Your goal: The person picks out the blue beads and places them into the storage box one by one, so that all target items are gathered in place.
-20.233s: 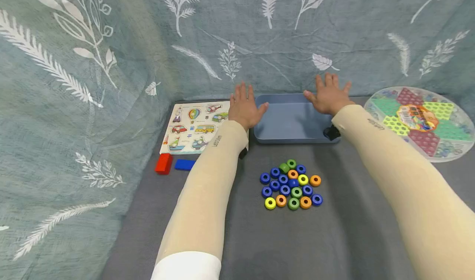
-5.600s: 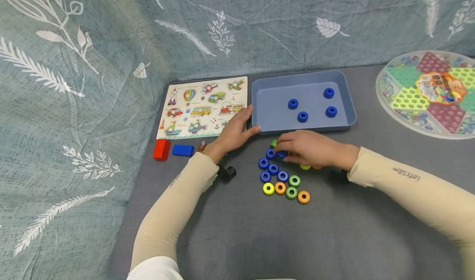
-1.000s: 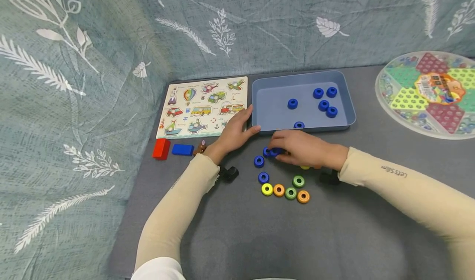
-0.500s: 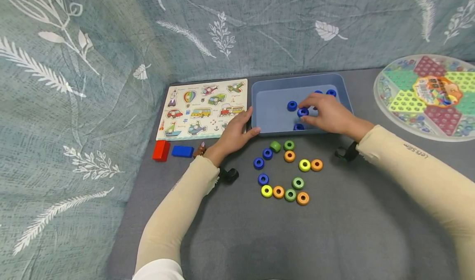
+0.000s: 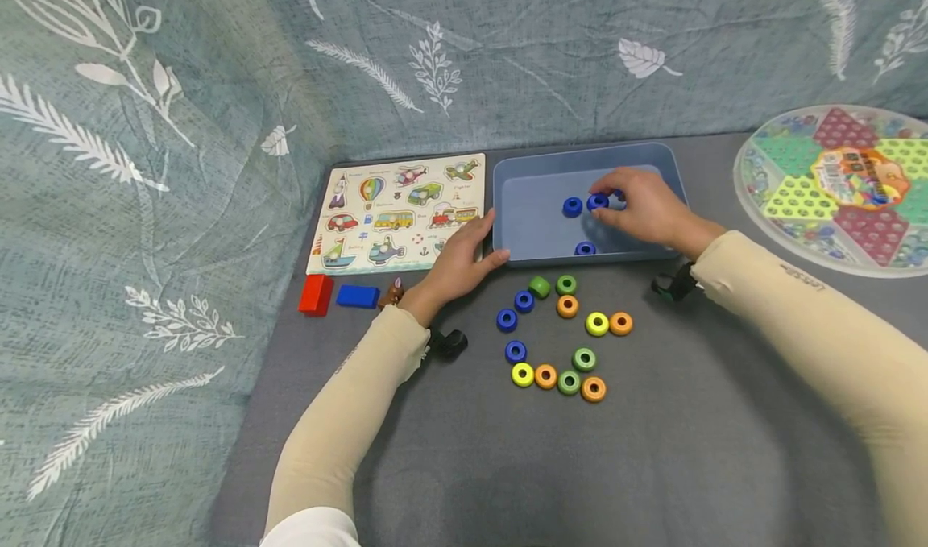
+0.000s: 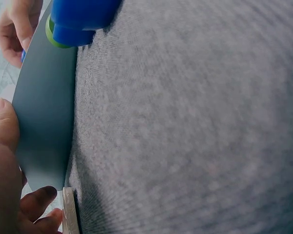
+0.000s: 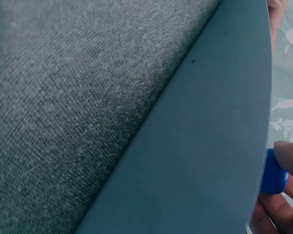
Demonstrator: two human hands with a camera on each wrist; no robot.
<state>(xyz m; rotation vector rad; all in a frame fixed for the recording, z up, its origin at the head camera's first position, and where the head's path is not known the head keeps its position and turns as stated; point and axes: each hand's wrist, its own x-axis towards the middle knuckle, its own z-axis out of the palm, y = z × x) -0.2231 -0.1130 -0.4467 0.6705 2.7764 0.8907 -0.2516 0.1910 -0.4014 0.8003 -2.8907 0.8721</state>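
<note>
My right hand [image 5: 648, 209] is over the shallow blue-grey tray [image 5: 528, 200], pinching a blue bead [image 5: 598, 201] between thumb and fingers. In the right wrist view the same blue bead [image 7: 274, 172] shows past the tray wall [image 7: 200, 131]. Two other blue beads, one [image 5: 573, 207] in the middle and one [image 5: 585, 248] by the front wall, lie in the tray; my right hand hides its right part. My left hand [image 5: 460, 261] rests against the tray's left front corner with fingers extended. The left wrist view shows its thumb [image 6: 5, 124] against the tray wall.
On the grey cloth before the tray lie blue beads [image 5: 507, 320] and several green, orange and yellow beads [image 5: 597, 324]. A picture puzzle board [image 5: 395, 217], red block [image 5: 316, 295] and blue block [image 5: 358, 296] are left. A round game board [image 5: 855, 184] lies right.
Over the longer span, several blue beads went from the cloth pile into the tray. Within the last second my right hand carried another from the pile to above the tray. My left hand stayed put.
</note>
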